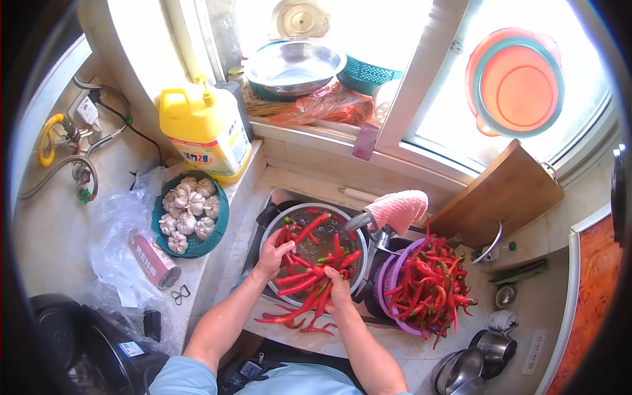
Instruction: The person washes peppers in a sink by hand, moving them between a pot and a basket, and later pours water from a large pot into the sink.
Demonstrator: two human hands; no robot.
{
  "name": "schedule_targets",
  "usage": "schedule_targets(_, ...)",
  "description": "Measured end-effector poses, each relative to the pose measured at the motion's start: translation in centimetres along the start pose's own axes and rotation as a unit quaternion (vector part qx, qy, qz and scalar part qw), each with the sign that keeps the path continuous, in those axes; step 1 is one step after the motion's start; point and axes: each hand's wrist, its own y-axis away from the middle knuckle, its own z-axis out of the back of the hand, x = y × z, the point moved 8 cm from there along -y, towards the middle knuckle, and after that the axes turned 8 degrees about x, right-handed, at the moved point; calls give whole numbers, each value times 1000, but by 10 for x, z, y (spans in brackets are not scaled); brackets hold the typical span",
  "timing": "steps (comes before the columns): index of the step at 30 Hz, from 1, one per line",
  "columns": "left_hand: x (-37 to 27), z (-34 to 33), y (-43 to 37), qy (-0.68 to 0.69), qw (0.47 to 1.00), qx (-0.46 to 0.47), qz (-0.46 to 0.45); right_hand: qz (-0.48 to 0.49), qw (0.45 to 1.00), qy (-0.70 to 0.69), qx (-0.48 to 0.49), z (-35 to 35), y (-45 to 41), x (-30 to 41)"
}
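Both of my hands are over a metal basin (366,261) of water set in the sink. My left hand (270,256) grips a few wet red chili peppers (316,225) at the basin's left side. In my right hand (339,292) is a larger bunch of red chilies (316,291), some with green stems, fanned out past the basin's front rim. Several loose chilies (316,328) lie on the counter edge just below. Right of the basin, a purple plastic basket (387,284) is heaped with red chilies (437,281). The basin's floor is partly hidden by my hands and the peppers.
A faucet (358,222) draped with a pink cloth (399,210) reaches over the basin. To the left stand a green basket (219,237) of garlic bulbs and a yellow jug (202,128). A wooden cutting board (498,197) leans at right, above metal pots (461,368).
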Motion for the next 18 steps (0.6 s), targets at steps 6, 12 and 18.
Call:
schedule_targets(6, 16, -1, 1, -137, 987, 71, 37, 41, 999, -26, 7, 10, -20, 15)
schedule_targets(12, 22, -11, -3, -204, 962, 176, 42, 30, 995, -84, 41, 0, -41, 9)
schedule_targets(18, -10, -9, -20, -108, 990, 55, 72, 49, 995, -70, 44, 12, -42, 15)
